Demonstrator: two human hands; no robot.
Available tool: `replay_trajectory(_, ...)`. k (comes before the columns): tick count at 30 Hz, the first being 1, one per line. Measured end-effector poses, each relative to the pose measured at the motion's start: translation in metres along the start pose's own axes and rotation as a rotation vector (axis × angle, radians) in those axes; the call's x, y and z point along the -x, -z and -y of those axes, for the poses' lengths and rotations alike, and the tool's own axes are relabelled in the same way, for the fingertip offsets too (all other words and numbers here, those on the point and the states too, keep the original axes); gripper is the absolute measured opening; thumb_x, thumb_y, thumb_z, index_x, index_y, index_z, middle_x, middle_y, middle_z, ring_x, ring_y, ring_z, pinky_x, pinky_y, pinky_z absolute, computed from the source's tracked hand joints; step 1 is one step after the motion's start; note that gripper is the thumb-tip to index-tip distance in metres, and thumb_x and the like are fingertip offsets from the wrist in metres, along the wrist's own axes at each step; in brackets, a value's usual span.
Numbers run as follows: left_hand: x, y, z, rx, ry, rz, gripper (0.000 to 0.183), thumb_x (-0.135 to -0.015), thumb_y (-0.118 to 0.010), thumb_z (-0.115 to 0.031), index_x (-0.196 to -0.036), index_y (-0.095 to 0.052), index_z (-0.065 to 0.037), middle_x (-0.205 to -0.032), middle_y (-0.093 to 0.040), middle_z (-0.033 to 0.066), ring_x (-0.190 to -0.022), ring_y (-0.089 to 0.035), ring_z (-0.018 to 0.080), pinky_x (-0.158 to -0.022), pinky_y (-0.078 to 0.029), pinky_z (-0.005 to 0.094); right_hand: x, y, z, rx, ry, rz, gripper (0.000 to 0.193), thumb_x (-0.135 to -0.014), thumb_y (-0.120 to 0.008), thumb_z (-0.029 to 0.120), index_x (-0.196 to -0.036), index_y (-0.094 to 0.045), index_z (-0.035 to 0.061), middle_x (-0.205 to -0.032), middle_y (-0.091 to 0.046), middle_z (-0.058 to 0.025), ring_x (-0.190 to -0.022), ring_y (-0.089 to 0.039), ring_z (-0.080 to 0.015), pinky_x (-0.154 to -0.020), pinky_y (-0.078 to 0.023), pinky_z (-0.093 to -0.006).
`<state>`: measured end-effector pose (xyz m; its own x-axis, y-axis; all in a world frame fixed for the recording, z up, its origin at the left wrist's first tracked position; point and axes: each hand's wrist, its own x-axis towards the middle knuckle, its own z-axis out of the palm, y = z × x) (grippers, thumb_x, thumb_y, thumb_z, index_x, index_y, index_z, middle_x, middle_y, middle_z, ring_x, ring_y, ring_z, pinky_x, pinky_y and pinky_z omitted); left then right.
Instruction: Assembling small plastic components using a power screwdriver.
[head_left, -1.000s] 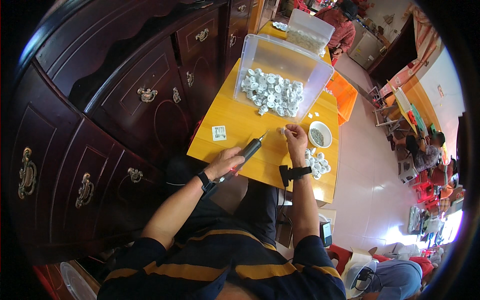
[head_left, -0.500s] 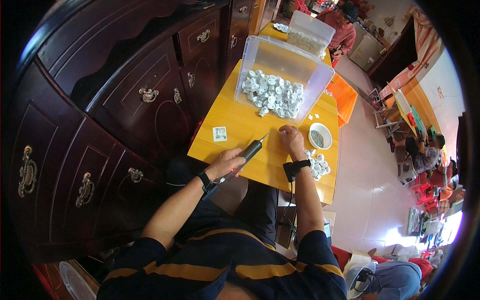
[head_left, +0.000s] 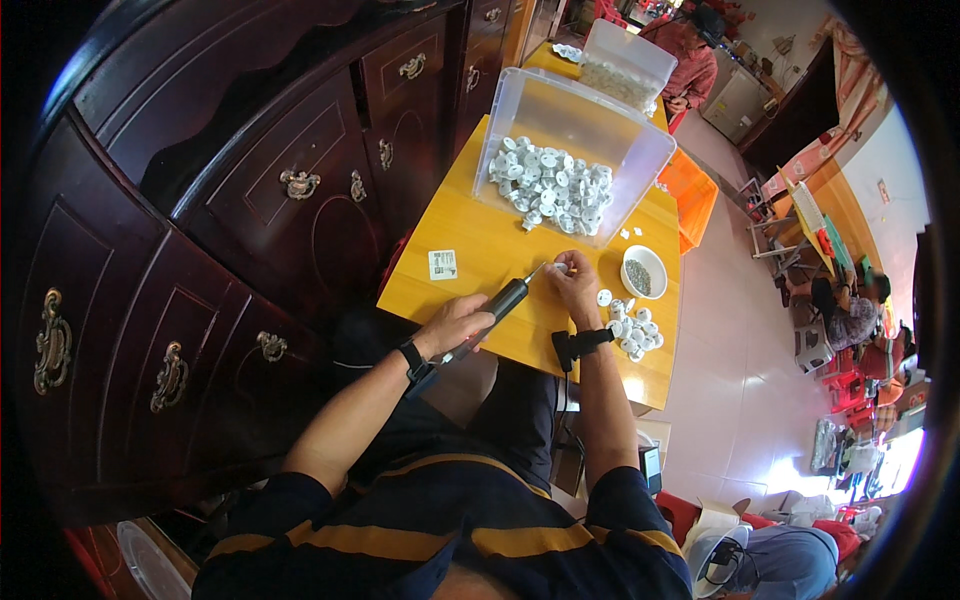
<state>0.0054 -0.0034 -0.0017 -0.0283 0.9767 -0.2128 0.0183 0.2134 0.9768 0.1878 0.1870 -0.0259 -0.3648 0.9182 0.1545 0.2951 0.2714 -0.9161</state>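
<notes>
My left hand (head_left: 458, 325) is closed round a dark, pen-shaped electric screwdriver (head_left: 511, 297) above the table's near part, its thin bit slanting up to the right. The bit's tip reaches the fingers of my right hand (head_left: 578, 287), which are pinched on a small white plastic part (head_left: 560, 268). The fingers cover most of that part. Beside my right hand stands a white bowl (head_left: 659, 268) with many small grey metal pieces, which look like screws. Just below the bowl lies a pile of round white plastic parts (head_left: 637, 333).
A clear plastic bin (head_left: 640, 165) on its side spills white parts onto the yellow table (head_left: 430, 225). A printed white card (head_left: 442, 265) lies at left. Dark wooden cabinets (head_left: 290, 150) line the left. An orange crate (head_left: 695, 200) stands right; a person (head_left: 690, 60) sits beyond.
My right hand has drawn slightly back toward me, its pinched fingers now meeting the screwdriver's tip. One round white part now shows beside the pile. My left hand has barely moved.
</notes>
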Motion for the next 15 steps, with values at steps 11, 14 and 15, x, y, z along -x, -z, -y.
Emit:
replay_trajectory(11, 0.001, 0.002, 0.000, -0.041, 0.003, 0.010, 0.027, -0.088, -0.055, -0.028, -0.097, -0.058, -0.002, -0.070, -0.057, 0.0043, -0.057, -0.061, 0.0121, -0.053, -0.051, 0.0249, 0.000, -0.003, -0.006, -0.161, -0.073, -0.039, 0.017, -0.080, -0.073, 0.004, -0.091, -0.061, 0.0061, -0.076, -0.059, 0.0015, -0.064, -0.053, -0.0059, -0.056, -0.045, -0.0215)
replay_trajectory(14, 0.000, 0.001, -0.001, -0.045, -0.007, 0.009, 0.027, -0.088, -0.054, -0.027, -0.097, -0.058, -0.002, -0.069, -0.057, 0.0041, -0.057, -0.061, 0.0119, -0.053, -0.051, 0.0251, 0.001, -0.002, -0.014, -0.356, -0.147, -0.001, 0.019, -0.081, -0.071, 0.000, -0.097, -0.064, 0.0051, -0.082, -0.062, 0.0013, -0.069, -0.056, -0.0061, -0.060, -0.046, -0.0210)
replay_trajectory(15, -0.001, 0.000, -0.001, -0.047, -0.006, 0.012, 0.026, -0.088, -0.054, -0.027, -0.097, -0.058, -0.002, -0.069, -0.057, 0.0039, -0.057, -0.061, 0.0118, -0.053, -0.051, 0.0252, 0.000, -0.002, -0.017, -0.357, -0.148, -0.003, 0.019, -0.081, -0.071, 0.000, -0.097, -0.064, 0.0051, -0.082, -0.062, 0.0013, -0.069, -0.056, -0.0061, -0.060, -0.046, -0.0210)
